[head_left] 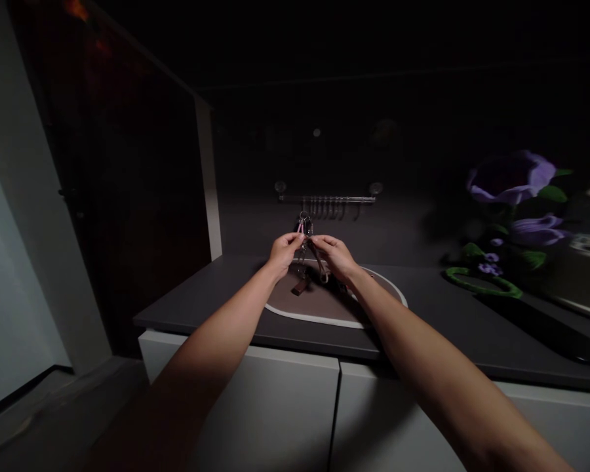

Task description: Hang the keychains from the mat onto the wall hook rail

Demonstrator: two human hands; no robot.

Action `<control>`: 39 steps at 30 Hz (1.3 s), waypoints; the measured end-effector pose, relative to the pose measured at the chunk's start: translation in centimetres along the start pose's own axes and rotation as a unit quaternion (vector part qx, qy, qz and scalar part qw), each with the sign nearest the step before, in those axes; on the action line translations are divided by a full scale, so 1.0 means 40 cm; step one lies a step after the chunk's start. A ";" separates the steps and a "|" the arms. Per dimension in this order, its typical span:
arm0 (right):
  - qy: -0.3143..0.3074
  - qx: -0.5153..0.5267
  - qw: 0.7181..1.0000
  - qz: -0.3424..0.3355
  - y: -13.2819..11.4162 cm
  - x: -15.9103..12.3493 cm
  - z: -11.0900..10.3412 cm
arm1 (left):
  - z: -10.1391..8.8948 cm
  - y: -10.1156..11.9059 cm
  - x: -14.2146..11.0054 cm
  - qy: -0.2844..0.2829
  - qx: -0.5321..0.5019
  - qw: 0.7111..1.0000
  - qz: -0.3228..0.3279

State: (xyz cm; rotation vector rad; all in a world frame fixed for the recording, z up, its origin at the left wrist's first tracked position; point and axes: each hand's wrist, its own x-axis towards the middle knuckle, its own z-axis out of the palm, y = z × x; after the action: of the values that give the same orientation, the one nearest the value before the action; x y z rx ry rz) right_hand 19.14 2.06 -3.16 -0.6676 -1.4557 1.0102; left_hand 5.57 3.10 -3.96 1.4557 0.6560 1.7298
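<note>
My left hand (284,254) and my right hand (338,255) meet in front of the wall rail, fingertips almost touching. A bunch of keys with metal rings (304,216) hangs below the left part of the rail. My left thumb and finger pinch part of this bunch, beside a pinkish strip (300,227). Between my right thumb and fingers is the upper end of a brownish strap (320,263), which dangles downward. Underneath, a dark brown tag (300,287) shows above the brown mat (285,305). Fingers and shadow hide just where the pieces join.
A clear rail (334,199) with several hooks is fixed to the dark wall. Purple flowers (514,180) with a green ring base (482,283) stand on the right of the dark counter (187,305). White cabinet doors (285,400) are below; a dark door (142,196) is left.
</note>
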 end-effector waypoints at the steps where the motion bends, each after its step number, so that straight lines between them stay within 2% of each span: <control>1: 0.001 -0.005 1.000 0.001 -0.004 -0.003 0.003 | 0.000 -0.001 0.000 0.004 -0.001 1.000 0.000; 8: 0.009 -0.065 0.997 -0.039 -0.010 -0.012 0.025 | 0.007 -0.001 -0.003 0.026 -0.007 1.000 -0.006; 12: 0.031 -0.074 0.995 -0.065 -0.005 -0.012 0.031 | 0.010 -0.001 -0.004 0.020 -0.030 0.999 -0.020; 16: 0.055 -0.063 0.995 -0.052 -0.004 -0.011 0.030 | 0.010 0.001 -0.005 0.009 -0.037 0.999 -0.020; 19: 0.080 -0.053 0.995 -0.039 -0.010 0.000 0.024 | 0.007 0.005 -0.005 0.026 -0.027 0.999 -0.028; 27: 0.142 -0.029 0.988 -0.051 -0.053 0.089 -0.004 | -0.008 -0.001 0.007 0.132 0.042 0.990 -0.028; 31: 0.159 -0.061 0.984 -0.049 -0.060 0.148 -0.006 | -0.015 -0.014 0.013 0.150 0.062 0.986 -0.034; 39: 0.268 -0.121 0.956 -0.016 -0.028 0.241 -0.004 | -0.025 -0.040 0.025 0.164 0.098 0.981 -0.022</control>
State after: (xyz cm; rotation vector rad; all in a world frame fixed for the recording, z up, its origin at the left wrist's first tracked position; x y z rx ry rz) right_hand 17.98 9.90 2.43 -1.0030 -1.1079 0.5620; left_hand 4.91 4.93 -4.86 1.2818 1.0501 1.9326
